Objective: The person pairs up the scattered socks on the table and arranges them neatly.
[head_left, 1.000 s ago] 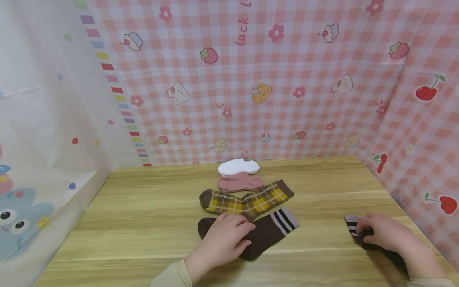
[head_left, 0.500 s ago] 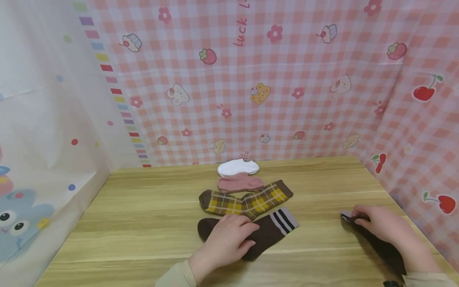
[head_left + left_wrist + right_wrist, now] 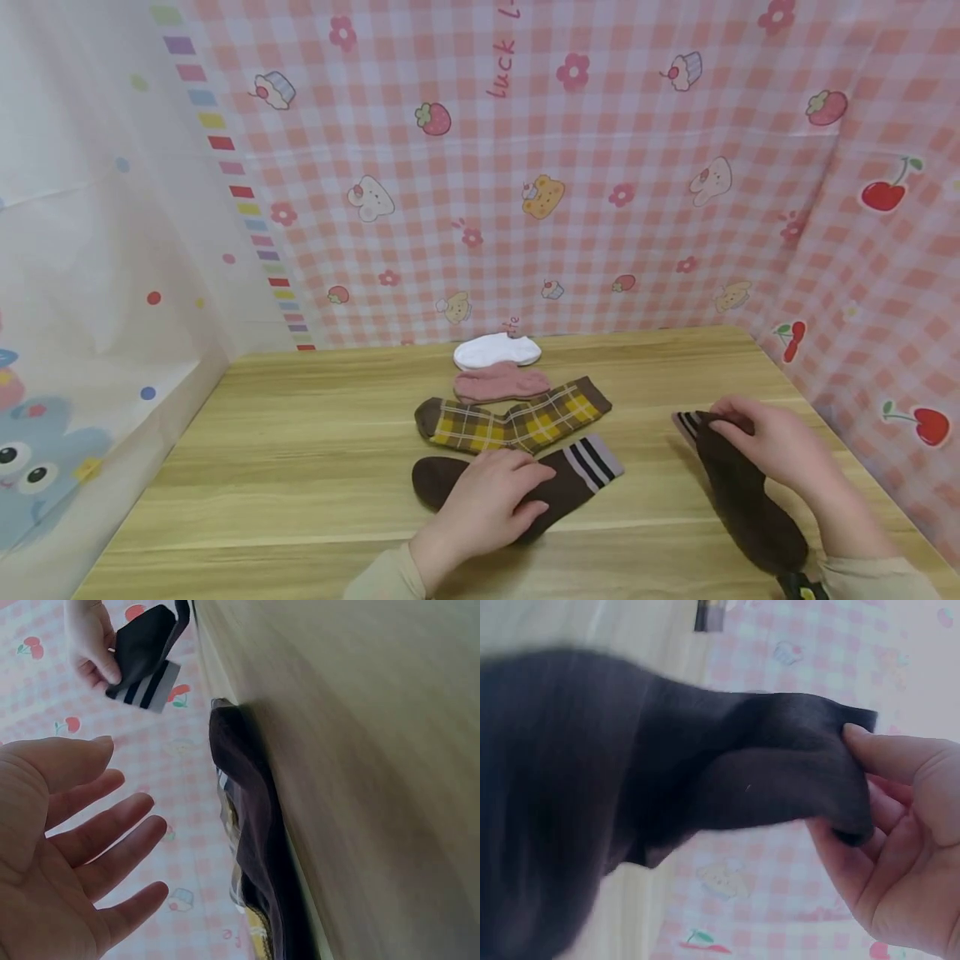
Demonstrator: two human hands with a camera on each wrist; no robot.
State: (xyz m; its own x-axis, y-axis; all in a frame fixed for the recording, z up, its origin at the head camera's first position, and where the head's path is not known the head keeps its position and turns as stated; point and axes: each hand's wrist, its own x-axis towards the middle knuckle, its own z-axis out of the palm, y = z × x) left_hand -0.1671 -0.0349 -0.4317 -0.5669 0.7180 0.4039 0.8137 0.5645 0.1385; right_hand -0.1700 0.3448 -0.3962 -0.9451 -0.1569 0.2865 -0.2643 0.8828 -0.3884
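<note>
A dark brown sock (image 3: 566, 492) with a pale cuff and black stripes lies flat at the table's front middle. Over it hovers my left hand (image 3: 491, 500); its loosely spread fingers hold nothing, and the left wrist view shows a gap between palm and sock (image 3: 247, 802). To the right, my right hand (image 3: 780, 442) pinches a matching brown sock (image 3: 738, 500) near its striped cuff. This sock hangs toward the wrist, raised above the table. In the right wrist view, thumb and fingers grip the cloth (image 3: 780, 780) from both sides.
Behind the flat brown sock lie a yellow-brown plaid sock (image 3: 525, 417), a pink sock (image 3: 501, 383) and a white sock (image 3: 495, 350), in a row on the wooden table (image 3: 300, 467). A pink checked cloth (image 3: 480, 167) hangs along the back and right sides.
My right hand has lifted the second brown sock and moved it left and farther from me, its cuff now pointing leftward. My left hand has shifted slightly right over the flat sock.
</note>
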